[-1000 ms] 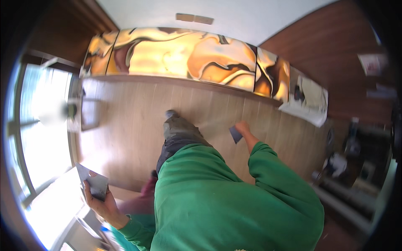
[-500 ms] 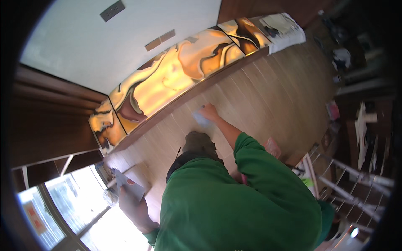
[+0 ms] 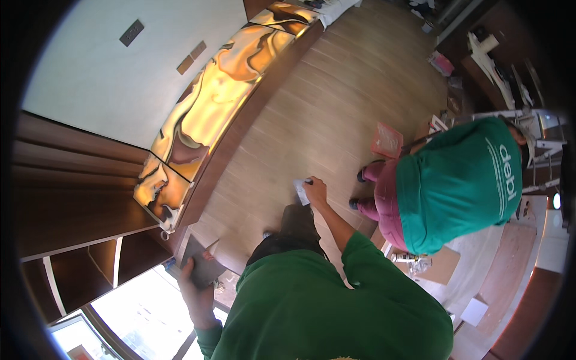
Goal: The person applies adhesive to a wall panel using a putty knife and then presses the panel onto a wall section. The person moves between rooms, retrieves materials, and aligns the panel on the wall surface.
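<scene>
My left hand (image 3: 193,294) grips a flat, dark grey plate (image 3: 204,265) by its edge, near the window side; its exact kind is unclear. In front of my body, above the floor, my right hand (image 3: 317,192) is closed round a small flat, pale bluish-white piece (image 3: 301,192) with a dark part at the fingers. I cannot make out its exact kind. Neither hand touches the long glowing amber marble-patterned bench top (image 3: 219,99).
A co-worker in a green shirt (image 3: 462,180) bends over at the right, beside a metal ladder (image 3: 549,147). Near their feet lies a pink tray-like item (image 3: 387,141). Dark wood shelves (image 3: 99,264) stand at the left; the wood-look floor (image 3: 336,90) runs ahead.
The view has swung to the right, bringing the co-worker into sight. Both hands keep hold of their pieces; the grey plate now appears more upright in my left hand.
</scene>
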A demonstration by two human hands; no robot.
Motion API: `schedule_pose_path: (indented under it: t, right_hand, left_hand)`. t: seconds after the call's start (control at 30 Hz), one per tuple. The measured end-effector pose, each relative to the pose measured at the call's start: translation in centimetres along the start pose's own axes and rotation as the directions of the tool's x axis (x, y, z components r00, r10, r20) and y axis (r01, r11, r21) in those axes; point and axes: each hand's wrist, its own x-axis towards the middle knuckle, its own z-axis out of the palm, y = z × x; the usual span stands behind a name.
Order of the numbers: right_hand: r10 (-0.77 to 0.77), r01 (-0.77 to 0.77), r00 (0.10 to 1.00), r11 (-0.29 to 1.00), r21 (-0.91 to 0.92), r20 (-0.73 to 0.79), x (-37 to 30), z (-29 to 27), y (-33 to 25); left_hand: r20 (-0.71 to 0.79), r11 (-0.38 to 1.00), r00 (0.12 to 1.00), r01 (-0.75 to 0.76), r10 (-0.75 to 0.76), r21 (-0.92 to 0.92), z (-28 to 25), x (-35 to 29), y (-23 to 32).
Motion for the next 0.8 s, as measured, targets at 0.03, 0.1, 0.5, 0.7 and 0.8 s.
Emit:
schedule_pose_path:
  t: [0.03, 0.1, 0.5, 0.7, 0.8]
  right_hand:
    - [0.009, -0.009, 1.0, 1.0, -0.005, -0.004, -2.5, -0.9, 1.0]
    - [0.02, -0.02, 1.0, 1.0, -0.02, -0.016, -6.6, -2.9, 2.6]
    - [-0.173, 0.122, 0.976, 0.936, 0.331, 0.131, -25.1, -17.0, 9.3]
    - [-0.644, 0.0, 0.694, 0.448, 0.894, 0.322, -30.5, -32.8, 9.6]
    - [-0.86, -0.138, 0.478, 0.127, 0.982, 0.178, -34.4, -41.1, 7.8]
  left_hand:
    - [0.014, 0.999, 0.999, 0.03, -0.031, 0.03, -0.6, -0.3, -0.7]
    - [-0.013, 0.994, 0.999, 0.031, -0.03, 0.101, -0.3, -1.4, -1.9]
    - [0.271, 0.995, 0.961, 0.032, -0.056, 0.092, -1.3, -9.3, -7.1]
    - [0.104, 0.984, 0.994, -0.054, 0.037, 0.168, -0.3, -17.1, -12.8]
    - [0.239, 0.966, 0.971, -0.078, 0.017, 0.247, 0.1, -18.6, -14.4]
